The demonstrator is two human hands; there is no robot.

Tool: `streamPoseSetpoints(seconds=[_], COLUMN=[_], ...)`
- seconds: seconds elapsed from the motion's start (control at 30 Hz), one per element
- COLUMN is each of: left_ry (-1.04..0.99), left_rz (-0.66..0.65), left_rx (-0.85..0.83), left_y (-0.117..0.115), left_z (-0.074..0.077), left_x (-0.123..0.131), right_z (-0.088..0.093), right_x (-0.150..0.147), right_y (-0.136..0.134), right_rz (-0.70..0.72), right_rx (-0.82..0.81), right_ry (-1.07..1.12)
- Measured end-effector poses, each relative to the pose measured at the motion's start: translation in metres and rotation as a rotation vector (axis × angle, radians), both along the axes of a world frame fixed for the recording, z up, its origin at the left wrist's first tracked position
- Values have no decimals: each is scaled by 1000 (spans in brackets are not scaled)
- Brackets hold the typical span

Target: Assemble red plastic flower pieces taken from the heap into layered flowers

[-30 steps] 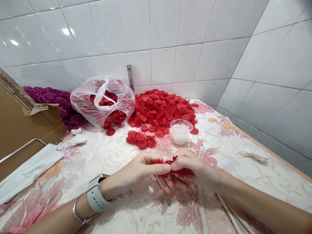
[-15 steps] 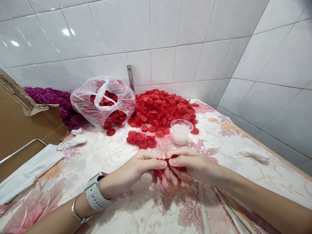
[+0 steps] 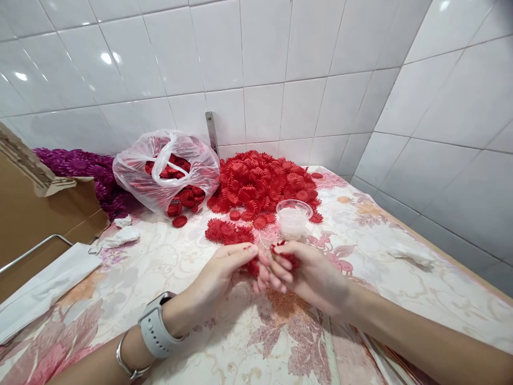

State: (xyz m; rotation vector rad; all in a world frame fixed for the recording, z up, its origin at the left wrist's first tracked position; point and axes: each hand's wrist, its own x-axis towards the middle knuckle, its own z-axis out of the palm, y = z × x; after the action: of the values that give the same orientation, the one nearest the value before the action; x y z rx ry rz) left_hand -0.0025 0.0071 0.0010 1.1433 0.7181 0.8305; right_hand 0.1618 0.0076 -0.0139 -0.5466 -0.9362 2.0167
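A red flower [image 3: 252, 266] is held in the curled left hand [image 3: 229, 270], with the thumb laid on top. A second red flower [image 3: 293, 259] is tucked between the thumb and bent fingers of the right hand [image 3: 318, 272]. Room to move is left on the cloth [image 3: 240, 342] nearer the body, and on the right up to the table's edge [image 3: 441, 253], where a white rag [image 3: 412, 254] is passed. Farther out, the way is blocked by a small red bunch [image 3: 228, 231], a tub [image 3: 294, 224], a big red pile [image 3: 264, 184] and a bag [image 3: 140, 166]; on the left, by a box [image 3: 52, 219].

The second red flower's petal tips are pointed up and left. The first one's direction and both long axes are hidden by fingers. Whether the two are joined cannot be told. The purple flowers [image 3: 82, 166] are partly covered by the box, which is cut off.
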Motion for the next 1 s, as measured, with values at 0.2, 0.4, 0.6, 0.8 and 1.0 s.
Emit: streamPoseSetpoints(seconds=[0.2,0.4,0.6,0.8,1.0], left_ry=[254,480,645,852,699], left_rz=[259,355,307,713,496], left_rx=[136,383,493,652,688], left_y=[25,33,42,60,36], left_z=[1,-1,2,1,6], left_x=[-13,-21,-30,-49,-29], right_z=[1,7,12,7,-3], right_x=[-4,1,-1,0,0], right_y=[-1,2,-1,-1,2], right_rz=[-71,-4,-66,-88,-67], right_rx=[5,-156,-142,46,131], right_ry=[-264,-312,-364,-414,-422])
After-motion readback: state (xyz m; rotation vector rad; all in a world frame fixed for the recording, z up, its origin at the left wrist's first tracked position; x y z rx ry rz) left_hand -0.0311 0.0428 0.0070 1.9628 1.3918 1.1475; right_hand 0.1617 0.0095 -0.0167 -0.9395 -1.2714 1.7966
